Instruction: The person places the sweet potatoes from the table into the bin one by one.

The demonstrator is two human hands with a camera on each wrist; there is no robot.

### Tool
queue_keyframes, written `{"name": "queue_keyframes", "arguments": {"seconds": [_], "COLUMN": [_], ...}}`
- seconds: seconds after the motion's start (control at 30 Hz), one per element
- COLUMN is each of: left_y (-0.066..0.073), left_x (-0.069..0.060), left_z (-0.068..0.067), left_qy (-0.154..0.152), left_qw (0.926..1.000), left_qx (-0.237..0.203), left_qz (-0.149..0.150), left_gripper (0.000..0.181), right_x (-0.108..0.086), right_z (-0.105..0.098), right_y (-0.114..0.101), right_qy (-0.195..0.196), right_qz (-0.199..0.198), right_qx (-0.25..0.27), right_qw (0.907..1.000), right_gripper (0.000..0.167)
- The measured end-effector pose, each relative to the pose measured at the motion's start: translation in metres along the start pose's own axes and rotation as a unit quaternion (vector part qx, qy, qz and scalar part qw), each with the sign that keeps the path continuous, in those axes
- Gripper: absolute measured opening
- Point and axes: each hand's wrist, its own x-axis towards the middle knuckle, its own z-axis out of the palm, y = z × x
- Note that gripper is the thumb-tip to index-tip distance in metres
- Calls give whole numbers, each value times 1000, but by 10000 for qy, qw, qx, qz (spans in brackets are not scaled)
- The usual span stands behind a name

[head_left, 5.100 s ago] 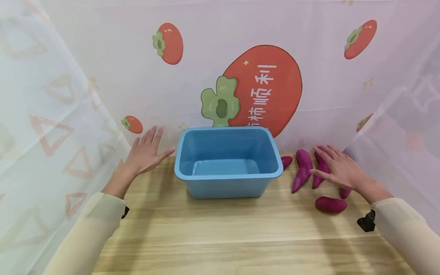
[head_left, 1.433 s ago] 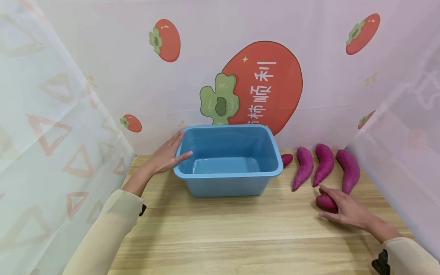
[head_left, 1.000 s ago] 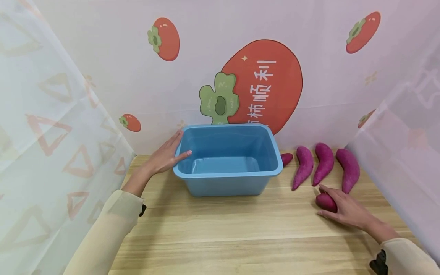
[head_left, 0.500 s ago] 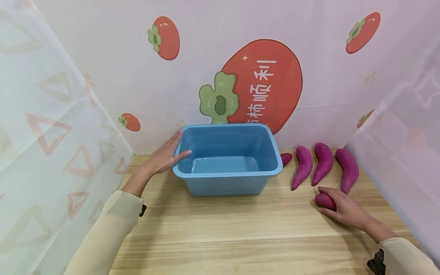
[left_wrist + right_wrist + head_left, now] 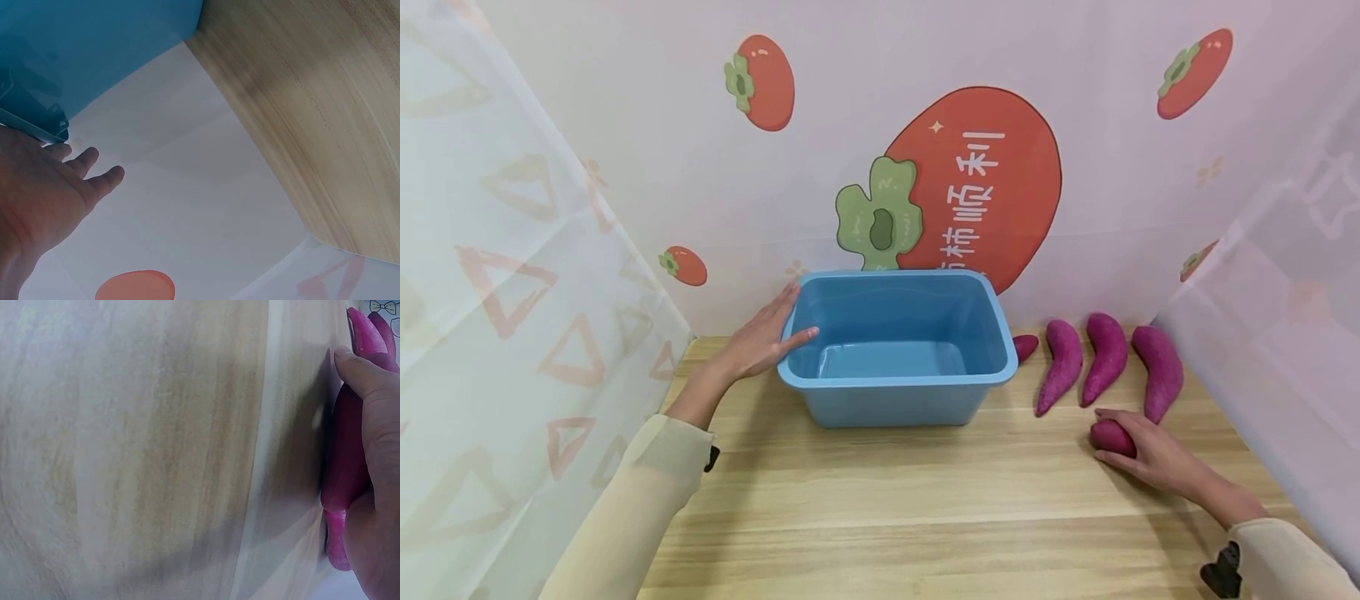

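A light blue plastic tub (image 5: 891, 407) stands at the back middle, with nothing in it. My left hand (image 5: 758, 343) rests on its left rim, thumb over the edge and fingers extended; the left wrist view shows the fingers (image 5: 105, 181) loose, not curled. At the right, my right hand (image 5: 1163, 457) holds a purple sweet potato (image 5: 1109, 438) between thumb and fingers, low on the table. In the right wrist view this sweet potato (image 5: 347, 447) lies under the palm, its far part covered by the hand.
Behind the right hand lie three more sweet potatoes (image 5: 1062, 367), and another sweet potato (image 5: 1026, 347) is partly hidden by the tub. White printed cloth (image 5: 1120, 192) walls in the wooden table (image 5: 880, 508) at the back and both sides.
Since the oldest frame, my left hand has moved right onto the tub's rim. My right hand has come nearer from over the sweet potatoes and taken hold of the front one, its thumb closing in lately.
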Motion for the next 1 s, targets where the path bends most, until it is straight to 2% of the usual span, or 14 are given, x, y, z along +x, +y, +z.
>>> {"name": "queue_keyframes", "arguments": {"seconds": [0.37,1.0], "left_y": [2,2], "left_x": [1,11], "left_z": [-2,-5], "left_qy": [8,56], "left_qw": [9997,9980], "left_qx": [233,604], "left_qz": [53,202], "left_gripper": [98,97], "right_x": [4,20], "right_z": [-2,-21], "right_y": [4,0], "right_qy": [-40,-182], "right_qz": [-55,-23], "right_qx": [319,737], "right_qw": [9995,9971], "right_gripper": [55,41]}}
